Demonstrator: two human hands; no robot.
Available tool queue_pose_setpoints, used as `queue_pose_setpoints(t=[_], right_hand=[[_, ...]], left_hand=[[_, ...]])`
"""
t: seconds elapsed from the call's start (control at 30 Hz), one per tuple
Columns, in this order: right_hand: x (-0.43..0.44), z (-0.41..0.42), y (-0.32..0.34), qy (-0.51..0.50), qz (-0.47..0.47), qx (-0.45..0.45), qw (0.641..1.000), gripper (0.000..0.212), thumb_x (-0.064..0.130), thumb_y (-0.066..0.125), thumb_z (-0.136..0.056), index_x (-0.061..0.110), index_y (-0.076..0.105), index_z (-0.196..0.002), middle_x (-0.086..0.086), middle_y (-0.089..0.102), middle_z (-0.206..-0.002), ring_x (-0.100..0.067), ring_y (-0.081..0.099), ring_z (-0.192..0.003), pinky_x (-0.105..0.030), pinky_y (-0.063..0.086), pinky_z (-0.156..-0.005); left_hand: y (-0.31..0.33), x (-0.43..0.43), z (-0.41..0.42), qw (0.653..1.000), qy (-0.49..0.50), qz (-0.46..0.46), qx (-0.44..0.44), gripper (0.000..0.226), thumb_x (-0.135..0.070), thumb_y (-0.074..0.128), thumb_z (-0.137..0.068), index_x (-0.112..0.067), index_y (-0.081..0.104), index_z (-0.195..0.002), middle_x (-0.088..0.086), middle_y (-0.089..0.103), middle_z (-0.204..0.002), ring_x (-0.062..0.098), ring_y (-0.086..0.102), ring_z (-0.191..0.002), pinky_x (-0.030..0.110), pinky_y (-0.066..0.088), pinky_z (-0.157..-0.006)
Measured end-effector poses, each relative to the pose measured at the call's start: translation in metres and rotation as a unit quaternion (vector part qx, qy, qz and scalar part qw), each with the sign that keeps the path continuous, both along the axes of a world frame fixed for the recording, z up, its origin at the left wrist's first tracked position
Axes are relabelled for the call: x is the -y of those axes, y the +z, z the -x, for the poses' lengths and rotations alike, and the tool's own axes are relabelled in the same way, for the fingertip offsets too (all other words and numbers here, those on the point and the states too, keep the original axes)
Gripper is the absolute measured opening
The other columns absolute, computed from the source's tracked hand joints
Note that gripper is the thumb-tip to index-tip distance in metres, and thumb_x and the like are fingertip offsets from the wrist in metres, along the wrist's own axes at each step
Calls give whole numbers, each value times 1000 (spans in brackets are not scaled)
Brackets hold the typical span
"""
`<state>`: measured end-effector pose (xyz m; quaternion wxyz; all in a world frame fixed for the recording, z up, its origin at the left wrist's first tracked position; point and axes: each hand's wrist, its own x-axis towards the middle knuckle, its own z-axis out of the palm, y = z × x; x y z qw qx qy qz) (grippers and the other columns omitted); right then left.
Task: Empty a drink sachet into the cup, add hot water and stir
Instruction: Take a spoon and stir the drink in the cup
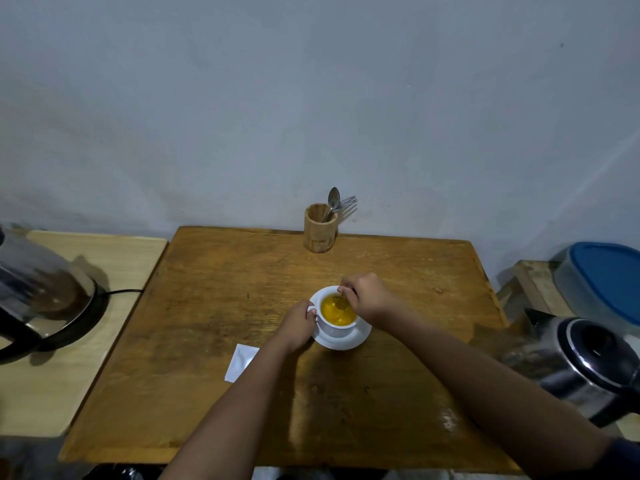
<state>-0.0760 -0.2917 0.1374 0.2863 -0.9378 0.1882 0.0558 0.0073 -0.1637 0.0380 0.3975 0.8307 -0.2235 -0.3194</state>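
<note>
A white cup (337,328) filled with yellow-orange drink (336,311) stands on a white saucer (346,342) in the middle of the wooden table (214,323). My left hand (298,323) grips the cup's handle on its left side. My right hand (367,299) hovers over the cup's far rim, pinching a spoon (341,303) whose bowl dips into the liquid. A white sachet (240,362) lies flat on the table to the left, partly under my left forearm.
A wooden holder (320,228) with a spoon and forks stands at the table's far edge. One steel kettle (41,289) sits on a side table at left, another kettle (585,365) at right. A blue-lidded container (606,282) rests at far right.
</note>
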Motion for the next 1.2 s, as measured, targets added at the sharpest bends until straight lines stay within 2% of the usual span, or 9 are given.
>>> queue_pose_setpoints(t=[0.1,0.17,0.27,0.4,0.5,0.6,0.83,0.97,1.2], right_hand=[[-6,-2,0,12,-6,9,1000,26,20,45,-96,3,63,-98,-17,64,-98,-24,56,-83,-31,41,-67],[-9,0,1,29,-7,12,999,27,20,45,-96,1,63,-99,-17,65,-97,-27,59,-86,-34,44,-70],[-11,4,3,52,0,7,999,27,19,46,-95,-1,63,-99,-16,65,-96,-24,57,-82,-32,41,-67],[-3,9,5,62,-4,-10,998,24,19,47,-95,1,63,-95,-18,66,-92,-22,55,-75,-28,39,-63],[5,10,7,55,7,-16,998,24,20,46,-95,4,63,-98,-14,64,-91,-19,52,-74,-26,36,-56],[8,9,5,49,11,-9,999,24,21,46,-96,6,64,-100,-14,65,-96,-20,53,-78,-28,39,-63],[-1,3,2,27,-1,13,1000,27,23,45,-96,4,65,-101,-15,66,-98,-26,60,-86,-39,49,-73],[-7,4,1,55,-6,18,998,25,21,46,-95,4,64,-94,-16,66,-94,-22,56,-79,-34,44,-69],[1,13,3,56,-25,8,998,25,17,48,-95,0,66,-97,-18,68,-91,-29,63,-83,-39,49,-74]], left_hand=[[2,-1,0,1000,-9,1,2,24,-19,34,-97,-8,52,-108,6,53,-98,19,49,-89,29,37,-73],[2,-1,0,1000,-14,3,7,18,-18,34,-97,-11,51,-100,6,51,-96,19,47,-86,29,35,-72],[1,-1,0,1000,-18,2,10,15,-17,34,-97,-14,48,-93,7,52,-94,19,46,-84,30,35,-71],[2,-1,-1,1000,-13,3,5,15,-18,35,-97,-14,49,-94,7,53,-95,19,47,-85,30,35,-70],[0,-1,-1,1000,-9,3,-2,21,-19,36,-97,-10,53,-104,7,54,-97,20,50,-88,30,37,-74],[-1,0,-1,1000,-8,1,0,24,-19,36,-97,-7,53,-108,8,54,-99,21,50,-89,30,38,-75],[-1,1,0,1000,-9,7,7,19,-17,35,-97,-11,52,-101,7,53,-96,20,49,-86,30,37,-74],[-1,1,0,1000,-15,4,11,14,-17,35,-97,-16,49,-94,8,53,-94,20,48,-84,31,37,-72],[-5,0,-1,1000,-7,-1,12,20,-20,36,-96,-12,53,-99,12,57,-99,23,52,-88,36,43,-78]])
